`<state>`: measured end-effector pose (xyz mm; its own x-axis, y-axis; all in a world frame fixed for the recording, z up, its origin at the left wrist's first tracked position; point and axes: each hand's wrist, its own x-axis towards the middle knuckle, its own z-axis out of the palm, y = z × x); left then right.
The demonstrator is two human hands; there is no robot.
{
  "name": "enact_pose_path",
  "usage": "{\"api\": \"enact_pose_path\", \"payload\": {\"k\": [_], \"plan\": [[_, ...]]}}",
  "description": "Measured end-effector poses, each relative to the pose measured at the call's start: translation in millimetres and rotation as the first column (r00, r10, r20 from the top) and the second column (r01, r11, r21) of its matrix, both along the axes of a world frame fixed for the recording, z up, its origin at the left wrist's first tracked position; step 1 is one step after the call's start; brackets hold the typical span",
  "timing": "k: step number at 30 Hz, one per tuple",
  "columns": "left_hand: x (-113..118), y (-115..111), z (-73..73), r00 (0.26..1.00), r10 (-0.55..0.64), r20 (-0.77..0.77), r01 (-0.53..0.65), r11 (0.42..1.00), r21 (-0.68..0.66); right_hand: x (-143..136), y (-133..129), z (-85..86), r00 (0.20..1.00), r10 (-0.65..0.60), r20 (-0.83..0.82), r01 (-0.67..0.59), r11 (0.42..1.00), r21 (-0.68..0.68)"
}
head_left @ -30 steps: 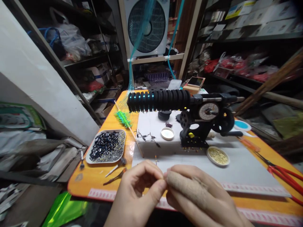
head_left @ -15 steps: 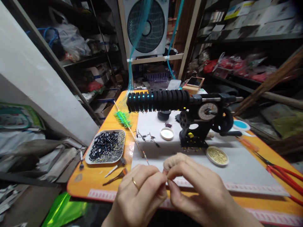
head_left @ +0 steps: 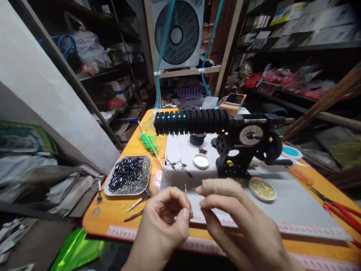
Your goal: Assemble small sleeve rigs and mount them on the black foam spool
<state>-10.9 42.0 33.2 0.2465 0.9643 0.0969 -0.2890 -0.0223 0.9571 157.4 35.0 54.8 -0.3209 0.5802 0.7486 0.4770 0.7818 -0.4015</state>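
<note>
My left hand (head_left: 166,220) is closed in a pinch, thumb against forefinger. A thin orange-tipped stick (head_left: 185,189) rises from behind its fingers, and a small shiny bit shows at the fingertips; the middle of the stick is hidden. Just to the right, my right hand (head_left: 237,218) is apart from it, fingers spread and holding nothing I can see. Tan wrapping covers its forefinger. Beyond the hands stands a black hand-cranked winding machine (head_left: 237,146) with a ribbed roller (head_left: 194,120) carrying teal strands.
At left are a tray (head_left: 105,188) of dark tubes and small metal pieces, a green bristly stick (head_left: 148,143) and a brush (head_left: 134,215). A white dish (head_left: 201,161), a dish of gold bits (head_left: 262,189) and red-handled scissors (head_left: 341,214) lie further right. A fan (head_left: 177,34) stands behind.
My hands were together at the fingertips and are now apart. My right hand has opened and drawn back to the right. The orange tip has swung more upright and rightward.
</note>
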Motion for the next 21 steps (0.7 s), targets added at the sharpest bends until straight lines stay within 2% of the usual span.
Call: {"api": "enact_pose_path", "payload": {"k": [3, 8, 12, 17, 21], "plan": [[-1, 0, -0.3, 1.0, -0.001, 0.017, 0.001, 1.0, -0.027, -2, -6, -0.6, 1.0, -0.011, 0.018, 0.011, 1.0, -0.008], [7, -5, 13.1, 0.995, 0.098, 0.003, -0.097, 0.989, -0.108, -5, -8, -3.6, 1.0, -0.028, -0.001, 0.028, 0.997, -0.078], [13, -7, 19.9, 0.983, 0.174, -0.055, -0.178, 0.979, -0.101, -7, -6, -7.5, 0.997, -0.04, -0.069, 0.03, 0.989, -0.146], [17, -10, 15.4, 0.964, 0.253, -0.086, -0.256, 0.966, -0.034, -11, -8, -11.4, 0.984, -0.041, -0.171, 0.0, 0.972, -0.236], [19, -13, 7.3, 0.949, 0.308, -0.072, -0.304, 0.95, 0.066, -12, -9, -11.7, 0.962, -0.035, -0.272, -0.076, 0.92, -0.386]]}}
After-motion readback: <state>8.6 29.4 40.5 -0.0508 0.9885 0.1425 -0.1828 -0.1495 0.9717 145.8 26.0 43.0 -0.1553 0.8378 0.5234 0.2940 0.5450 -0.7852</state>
